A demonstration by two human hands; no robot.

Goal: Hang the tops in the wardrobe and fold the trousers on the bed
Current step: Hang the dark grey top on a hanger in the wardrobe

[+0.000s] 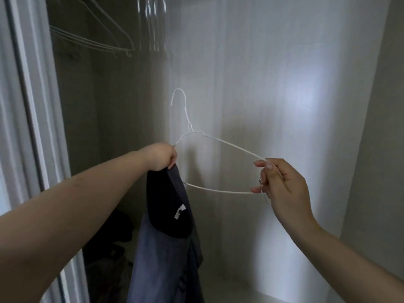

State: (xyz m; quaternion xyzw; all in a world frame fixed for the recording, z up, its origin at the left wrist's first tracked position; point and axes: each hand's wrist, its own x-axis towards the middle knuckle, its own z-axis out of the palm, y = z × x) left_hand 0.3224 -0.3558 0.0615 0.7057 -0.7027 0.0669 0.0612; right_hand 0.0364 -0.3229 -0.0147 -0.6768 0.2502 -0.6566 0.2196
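A white wire hanger is held up in front of the open wardrobe, hook pointing up. My left hand grips the hanger's left shoulder together with a dark blue top, which hangs straight down from that end. The top shows a black inner neck patch with a white label. My right hand pinches the hanger's right corner between thumb and fingers. The rest of the hanger is bare.
Several empty white wire hangers hang at the upper left inside the wardrobe. The white wardrobe back wall is behind the hanger. A sliding door frame runs down the left. Dark items lie on the wardrobe floor.
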